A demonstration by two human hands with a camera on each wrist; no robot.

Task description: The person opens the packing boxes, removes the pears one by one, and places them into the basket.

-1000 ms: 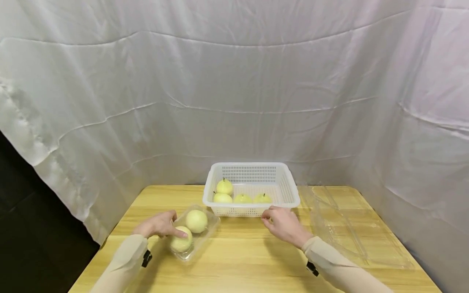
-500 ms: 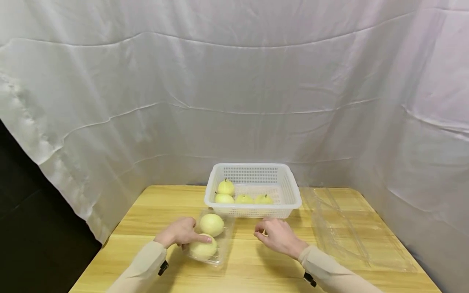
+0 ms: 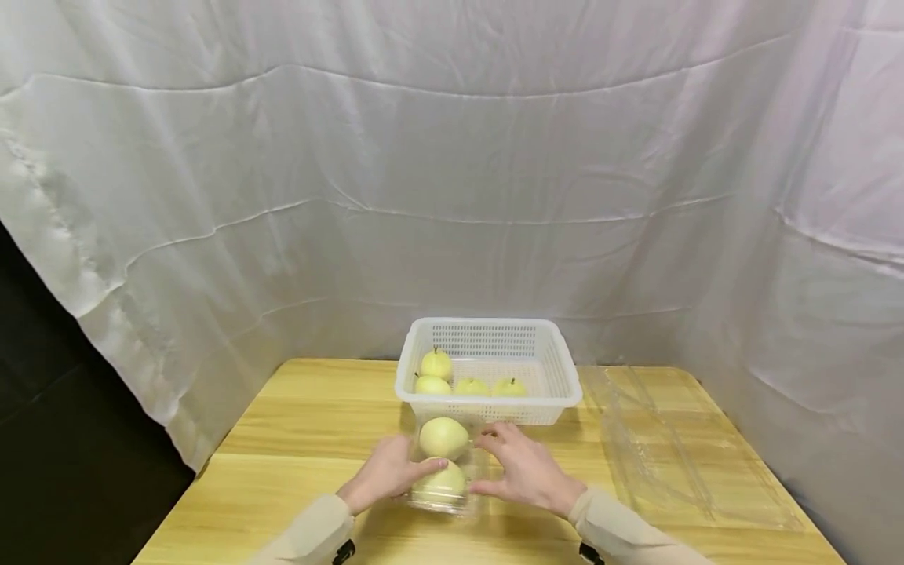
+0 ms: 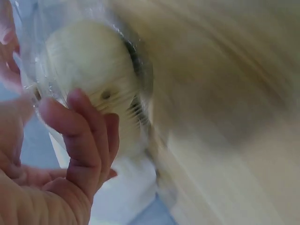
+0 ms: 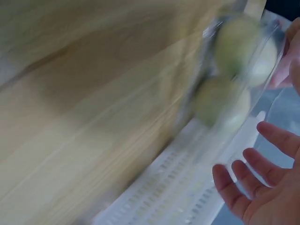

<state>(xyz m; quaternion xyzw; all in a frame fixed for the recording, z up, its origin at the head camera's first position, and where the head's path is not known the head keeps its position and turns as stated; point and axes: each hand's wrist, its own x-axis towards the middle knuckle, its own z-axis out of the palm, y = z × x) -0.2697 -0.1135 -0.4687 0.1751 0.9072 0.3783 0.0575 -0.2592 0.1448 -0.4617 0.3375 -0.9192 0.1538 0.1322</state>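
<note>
A clear plastic container [image 3: 443, 508] with two pale yellow pears in it is in the middle of the head view, in front of the basket. My left hand [image 3: 391, 475] grips its left side, the thumb lying over the nearer pear [image 3: 441, 485]. The farther pear [image 3: 443, 437] sits behind that one. In the left wrist view, my fingers [image 4: 82, 136] curl against the clear wall. My right hand [image 3: 526, 471] is at the container's right side with its fingers spread. The right wrist view shows those fingers [image 5: 227, 187] apart from the plastic.
A white slotted basket [image 3: 487, 400] at the back of the wooden table [image 3: 304, 424] holds several pears [image 3: 436, 365]. Clear plastic pieces [image 3: 664, 447], hard to make out, lie along the right side. Pale curtains [image 3: 452, 196] hang behind and beside the table.
My left hand has carried the container with its pears rightward, to the front of the basket. My right hand has moved slightly left and spread its fingers beside it.
</note>
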